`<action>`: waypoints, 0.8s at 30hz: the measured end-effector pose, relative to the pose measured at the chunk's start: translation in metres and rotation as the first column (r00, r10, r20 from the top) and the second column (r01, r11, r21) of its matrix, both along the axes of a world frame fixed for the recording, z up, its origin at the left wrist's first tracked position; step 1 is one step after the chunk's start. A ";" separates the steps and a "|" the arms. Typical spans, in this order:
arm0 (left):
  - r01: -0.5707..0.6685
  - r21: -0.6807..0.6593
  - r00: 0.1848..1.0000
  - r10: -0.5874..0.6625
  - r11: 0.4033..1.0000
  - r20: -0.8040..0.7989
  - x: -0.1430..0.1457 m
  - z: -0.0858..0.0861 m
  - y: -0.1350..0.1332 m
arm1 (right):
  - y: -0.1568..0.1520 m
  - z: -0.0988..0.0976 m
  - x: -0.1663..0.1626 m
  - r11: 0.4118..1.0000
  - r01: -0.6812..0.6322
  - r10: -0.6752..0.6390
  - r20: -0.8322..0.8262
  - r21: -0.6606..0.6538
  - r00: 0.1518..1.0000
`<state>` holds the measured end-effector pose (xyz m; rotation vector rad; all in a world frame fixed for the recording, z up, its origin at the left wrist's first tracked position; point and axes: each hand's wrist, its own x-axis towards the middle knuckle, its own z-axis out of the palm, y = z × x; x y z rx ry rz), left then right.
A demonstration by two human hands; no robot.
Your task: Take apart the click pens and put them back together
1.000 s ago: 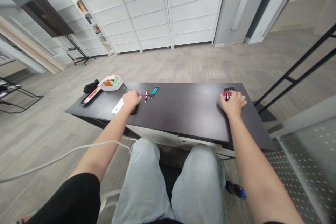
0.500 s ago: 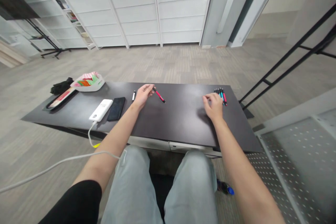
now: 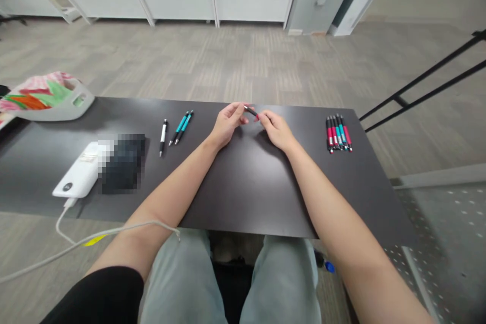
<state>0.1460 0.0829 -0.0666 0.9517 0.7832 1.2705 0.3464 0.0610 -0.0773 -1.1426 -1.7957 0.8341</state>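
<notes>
Drawn together since the earlier frame, left hand (image 3: 229,124) and right hand (image 3: 279,131) pinch opposite ends of one red-and-black pen (image 3: 251,111) between them, seemingly to steady it; right of them, aligned pens (image 3: 338,134) seem deliberately grouped.

Right hand (image 3: 279,130) now away from pen row (image 3: 337,132), on red-black pen (image 3: 250,111) with left hand (image 3: 227,124)
</notes>
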 end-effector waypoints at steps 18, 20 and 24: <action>-0.284 -0.028 0.956 0.285 0.958 0.067 0.021 0.000 -0.019 | -0.025 0.013 -0.021 0.981 0.134 -0.154 0.144 0.139 0.978; -0.274 -0.006 0.960 0.274 0.962 0.057 0.019 -0.002 -0.017 | -0.025 0.012 -0.020 0.975 0.125 -0.150 0.128 0.182 0.980; -0.254 0.109 0.967 0.253 0.961 0.022 0.011 -0.007 -0.011 | -0.023 0.011 -0.016 0.974 0.150 -0.168 0.102 0.167 0.980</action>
